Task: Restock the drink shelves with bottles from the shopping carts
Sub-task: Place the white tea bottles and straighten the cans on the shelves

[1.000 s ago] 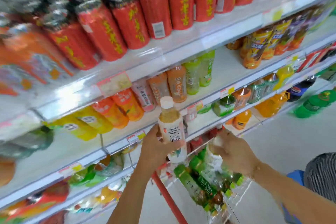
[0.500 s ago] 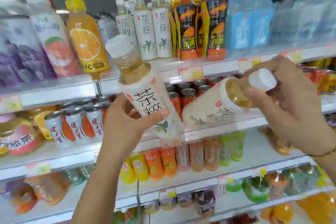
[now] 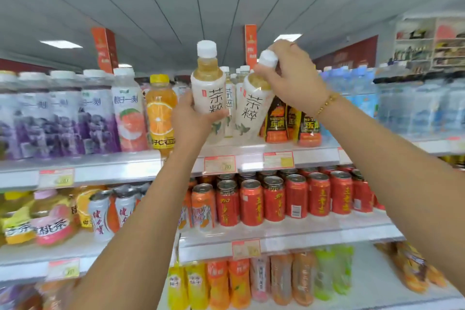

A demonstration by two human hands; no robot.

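2 tea bottles [image 3: 208,88] [image 3: 253,106] in hands [image 3: 191,121] [image 3: 294,80] at top shelf [image 3: 251,156]

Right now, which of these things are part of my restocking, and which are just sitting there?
In the job: left hand, upright tea bottle it grips; right hand, tilted tea bottle it holds; top shelf.
Just there: red cans, orange juice bottle, grape drink bottles, water bottles.

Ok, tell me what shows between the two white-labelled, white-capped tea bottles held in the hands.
In the head view, the gap between the left-hand bottle and the tilted right-hand bottle shows matching white-labelled bottles standing on the shelf behind.
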